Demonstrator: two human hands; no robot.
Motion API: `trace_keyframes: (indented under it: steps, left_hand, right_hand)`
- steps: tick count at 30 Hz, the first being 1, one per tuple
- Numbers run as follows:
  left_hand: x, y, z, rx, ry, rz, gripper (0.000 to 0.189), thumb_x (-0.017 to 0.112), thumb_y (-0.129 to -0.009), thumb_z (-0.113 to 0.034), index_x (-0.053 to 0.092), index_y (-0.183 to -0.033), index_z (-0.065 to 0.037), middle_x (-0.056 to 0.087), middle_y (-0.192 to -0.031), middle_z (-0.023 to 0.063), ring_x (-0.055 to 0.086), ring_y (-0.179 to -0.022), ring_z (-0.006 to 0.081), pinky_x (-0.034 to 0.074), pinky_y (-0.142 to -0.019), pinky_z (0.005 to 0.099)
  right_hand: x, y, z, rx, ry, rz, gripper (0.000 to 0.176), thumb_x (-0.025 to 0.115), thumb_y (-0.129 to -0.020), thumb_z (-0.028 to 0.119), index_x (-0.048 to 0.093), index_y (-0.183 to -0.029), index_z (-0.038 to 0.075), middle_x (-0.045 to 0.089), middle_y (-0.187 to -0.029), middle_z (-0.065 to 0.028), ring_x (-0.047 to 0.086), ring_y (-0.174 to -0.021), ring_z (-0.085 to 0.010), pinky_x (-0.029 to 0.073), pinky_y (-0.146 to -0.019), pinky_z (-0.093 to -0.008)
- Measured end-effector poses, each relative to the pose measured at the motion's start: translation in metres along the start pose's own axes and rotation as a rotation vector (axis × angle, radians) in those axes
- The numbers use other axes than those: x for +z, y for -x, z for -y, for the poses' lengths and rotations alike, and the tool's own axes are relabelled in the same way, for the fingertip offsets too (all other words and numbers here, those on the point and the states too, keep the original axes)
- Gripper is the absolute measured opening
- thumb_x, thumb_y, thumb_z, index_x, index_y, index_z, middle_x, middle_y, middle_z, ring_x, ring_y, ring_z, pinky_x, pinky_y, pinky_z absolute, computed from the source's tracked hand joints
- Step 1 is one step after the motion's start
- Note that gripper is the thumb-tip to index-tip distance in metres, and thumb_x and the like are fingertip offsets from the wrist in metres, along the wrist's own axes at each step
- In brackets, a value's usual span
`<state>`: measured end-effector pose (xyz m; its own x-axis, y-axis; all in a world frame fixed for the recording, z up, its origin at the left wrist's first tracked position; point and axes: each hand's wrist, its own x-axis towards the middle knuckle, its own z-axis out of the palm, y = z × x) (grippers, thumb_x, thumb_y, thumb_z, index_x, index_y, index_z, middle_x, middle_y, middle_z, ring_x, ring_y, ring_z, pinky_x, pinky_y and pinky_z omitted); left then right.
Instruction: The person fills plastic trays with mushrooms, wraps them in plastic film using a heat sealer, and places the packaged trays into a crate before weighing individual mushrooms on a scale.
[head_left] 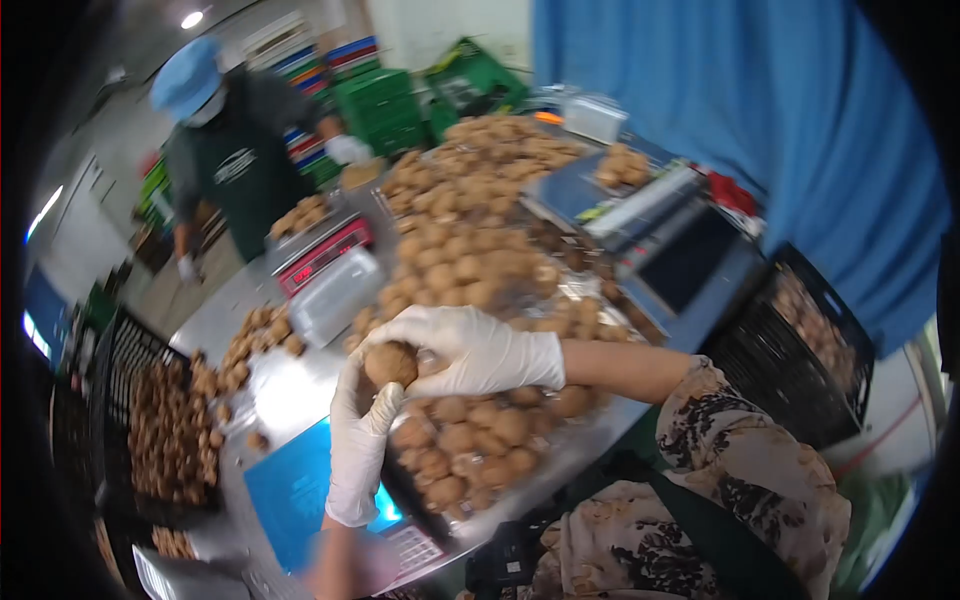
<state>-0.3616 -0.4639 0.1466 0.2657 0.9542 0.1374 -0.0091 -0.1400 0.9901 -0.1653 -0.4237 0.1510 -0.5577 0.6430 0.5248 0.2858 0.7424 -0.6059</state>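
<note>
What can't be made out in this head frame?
All in the head view:
1. Brown fruit: mostly covered by the gloved right hand and left hand; blur hides what kind it is.
2. Red scale readout: too small to read.
3. Near scale keypad: blurred, keys unreadable.
4. Black crate at right: contents dim, far side cut off by the dark lens rim.

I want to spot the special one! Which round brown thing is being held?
The round brown thing gripped between the left hand and right hand; the others lie loose in the pile on the table.
</note>
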Motion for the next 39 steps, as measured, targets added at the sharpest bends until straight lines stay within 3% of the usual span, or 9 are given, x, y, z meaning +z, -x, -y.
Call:
trace_keyframes:
  steps: [4, 6, 12, 15, 18, 23, 27, 38, 39]
  left_hand:
    - [0.117, -0.016, 0.014, -0.028, 0.105, 0.088, 0.055, 0.063, -0.090, -0.018, 0.040, -0.135, 0.003, 0.054, -0.122, 0.0107, 0.053, -0.112, 0.0166, 0.044, -0.094, 0.0289]
    - [0.175, -0.024, 0.009, -0.110, 0.116, 0.204, 0.047, 0.060, -0.091, -0.018, 0.043, -0.131, -0.001, 0.056, -0.112, 0.0071, 0.054, -0.099, 0.0116, 0.045, -0.080, 0.0240]
    - [0.297, -0.078, 0.040, -0.181, 0.124, 0.465, 0.049, 0.063, -0.091, -0.029, 0.045, -0.130, -0.003, 0.058, -0.104, 0.0047, 0.059, -0.085, 0.0109, 0.049, -0.072, 0.0225]
    - [0.327, -0.112, 0.039, -0.128, 0.030, 0.528, 0.041, 0.062, -0.092, -0.025, 0.051, -0.124, -0.003, 0.059, -0.102, 0.0033, 0.058, -0.085, 0.0106, 0.049, -0.074, 0.0237]
    - [0.342, -0.175, 0.076, -0.039, -0.056, 0.416, 0.037, 0.066, -0.090, -0.022, 0.055, -0.118, 0.000, 0.061, -0.104, 0.0061, 0.056, -0.095, 0.0121, 0.046, -0.085, 0.0256]
    - [0.365, -0.282, 0.108, 0.223, -0.405, 0.200, 0.041, 0.067, -0.088, -0.018, 0.053, -0.122, -0.001, 0.059, -0.113, 0.0104, 0.057, -0.098, 0.0166, 0.048, -0.086, 0.0294]
    - [0.395, -0.351, 0.122, 0.511, -0.650, 0.045, 0.045, 0.070, -0.080, -0.024, 0.056, -0.118, -0.006, 0.058, -0.111, 0.0179, 0.059, -0.099, 0.0343, 0.048, -0.086, 0.0384]
    - [0.463, -0.441, 0.133, 0.495, -0.868, 0.208, 0.039, 0.071, -0.076, -0.031, 0.065, -0.099, 0.000, 0.060, -0.107, 0.0219, 0.055, -0.103, 0.0383, 0.045, -0.090, 0.0413]
    - [0.462, -0.442, 0.140, 0.506, -0.773, 0.179, 0.035, 0.071, -0.079, -0.029, 0.065, -0.093, 0.002, 0.062, -0.098, 0.0178, 0.059, -0.094, 0.0309, 0.046, -0.085, 0.0373]
  right_hand:
    - [-0.070, 0.105, -0.006, 0.092, 0.189, -0.149, 0.055, 0.070, -0.079, 0.032, 0.051, -0.125, 0.008, 0.056, -0.114, -0.0160, 0.059, -0.101, -0.0327, 0.048, -0.087, -0.0396]
    - [-0.105, 0.156, -0.003, 0.160, 0.352, -0.198, 0.057, 0.070, -0.079, 0.032, 0.050, -0.128, 0.009, 0.055, -0.117, -0.0158, 0.059, -0.102, -0.0324, 0.047, -0.088, -0.0397]
    - [-0.191, 0.257, -0.033, 0.305, 0.512, -0.300, 0.056, 0.072, -0.076, 0.031, 0.053, -0.125, 0.010, 0.057, -0.111, -0.0132, 0.059, -0.100, -0.0306, 0.049, -0.085, -0.0384]
    - [-0.223, 0.276, -0.059, 0.318, 0.457, -0.354, 0.054, 0.072, -0.076, 0.030, 0.054, -0.123, 0.010, 0.058, -0.107, -0.0117, 0.059, -0.099, -0.0299, 0.049, -0.084, -0.0382]
    - [-0.257, 0.290, -0.097, 0.392, 0.459, -0.382, 0.052, 0.072, -0.076, 0.029, 0.055, -0.122, 0.011, 0.059, -0.108, -0.0122, 0.059, -0.100, -0.0304, 0.048, -0.085, -0.0383]
    - [-0.321, 0.297, -0.172, 0.532, 0.450, -0.375, 0.051, 0.074, -0.077, 0.021, 0.055, -0.123, 0.009, 0.059, -0.111, -0.0110, 0.058, -0.101, -0.0242, 0.046, -0.089, -0.0336]
    - [-0.379, 0.296, -0.241, 0.595, 0.439, -0.373, 0.047, 0.070, -0.078, 0.028, 0.057, -0.120, 0.011, 0.060, -0.112, -0.0144, 0.057, -0.106, -0.0305, 0.044, -0.091, -0.0372]
    - [-0.452, 0.248, -0.381, 0.586, 0.642, -0.215, 0.050, 0.066, -0.078, 0.036, 0.057, -0.119, 0.008, 0.060, -0.108, -0.0153, 0.056, -0.104, -0.0324, 0.044, -0.091, -0.0411]
    - [-0.452, 0.247, -0.390, 0.572, 0.666, -0.149, 0.050, 0.066, -0.078, 0.035, 0.058, -0.118, 0.007, 0.059, -0.109, -0.0153, 0.056, -0.105, -0.0326, 0.044, -0.092, -0.0411]
